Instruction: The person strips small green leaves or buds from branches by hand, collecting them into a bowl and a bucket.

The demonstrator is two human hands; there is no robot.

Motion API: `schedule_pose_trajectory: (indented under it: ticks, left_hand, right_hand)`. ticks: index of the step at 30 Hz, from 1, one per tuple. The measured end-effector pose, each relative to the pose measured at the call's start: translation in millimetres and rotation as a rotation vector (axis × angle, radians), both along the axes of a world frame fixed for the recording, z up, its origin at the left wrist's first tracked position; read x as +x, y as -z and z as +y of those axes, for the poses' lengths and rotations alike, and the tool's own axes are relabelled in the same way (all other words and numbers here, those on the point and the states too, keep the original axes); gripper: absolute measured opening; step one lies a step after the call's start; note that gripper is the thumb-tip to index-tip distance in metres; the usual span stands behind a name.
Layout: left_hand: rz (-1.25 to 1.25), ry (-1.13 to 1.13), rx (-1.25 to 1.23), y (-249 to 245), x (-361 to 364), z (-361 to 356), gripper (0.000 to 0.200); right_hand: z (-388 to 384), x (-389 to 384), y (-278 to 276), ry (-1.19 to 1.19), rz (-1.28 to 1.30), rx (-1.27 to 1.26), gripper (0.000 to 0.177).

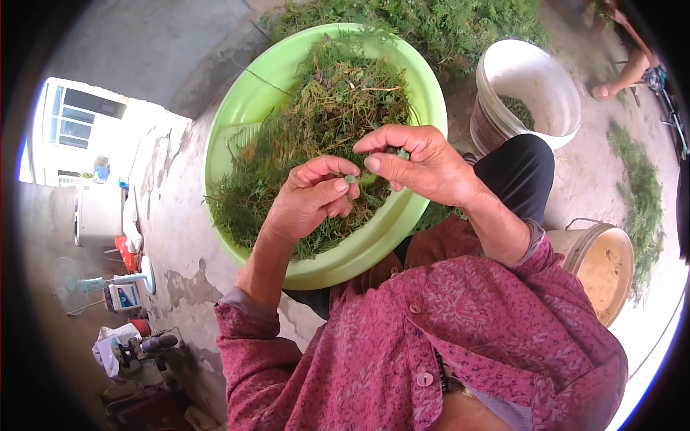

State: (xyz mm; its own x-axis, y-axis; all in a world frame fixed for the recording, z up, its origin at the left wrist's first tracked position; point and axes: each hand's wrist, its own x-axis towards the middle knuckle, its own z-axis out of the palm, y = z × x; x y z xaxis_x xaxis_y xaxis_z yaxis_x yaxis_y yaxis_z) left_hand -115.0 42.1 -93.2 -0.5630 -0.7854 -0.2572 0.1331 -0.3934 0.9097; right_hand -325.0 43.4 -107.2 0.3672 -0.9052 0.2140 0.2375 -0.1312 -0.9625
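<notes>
Above a light green plastic basin (433, 108), both hands are raised close together. My left hand (305, 197) is closed, with a small grey-green seed cone (351, 179) pinched between thumb and fingers. My right hand (420, 161) has its fingers curled in, and bits of similar small green cones (402, 153) show between its thumb and fingers. Beneath them the basin holds a heap of feathery evergreen sprigs (287, 144), greener toward the lower left and mixed with brownish stems and debris higher up. The hands partly hide the heap.
A white bucket (560, 90) with small green pieces inside stands at the right. Below it, a second bucket (607, 269) lies tilted. More evergreen branches (460, 29) are piled behind the basin. Another person's leg (632, 72) shows at upper right. A fan (93, 284) stands at left.
</notes>
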Motion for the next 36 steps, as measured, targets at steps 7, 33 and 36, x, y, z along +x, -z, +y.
schedule_pose_trajectory:
  ticks: [7, 33, 36]
  left_hand:
    - [0.045, -0.013, -0.064, -5, -15, -4, 0.015]
    - [-0.274, 0.015, -0.296, -25, -22, 33, 0.014]
    - [-0.427, 0.083, -0.424, -17, -11, 38, 0.017]
  right_hand:
    - [0, -4, -8, -0.116, 0.111, 0.038, 0.022]
    - [11, 13, -6, 0.373, 0.576, -0.616, 0.015]
    - [1, -20, -25, 0.714, 0.63, -0.586, 0.016]
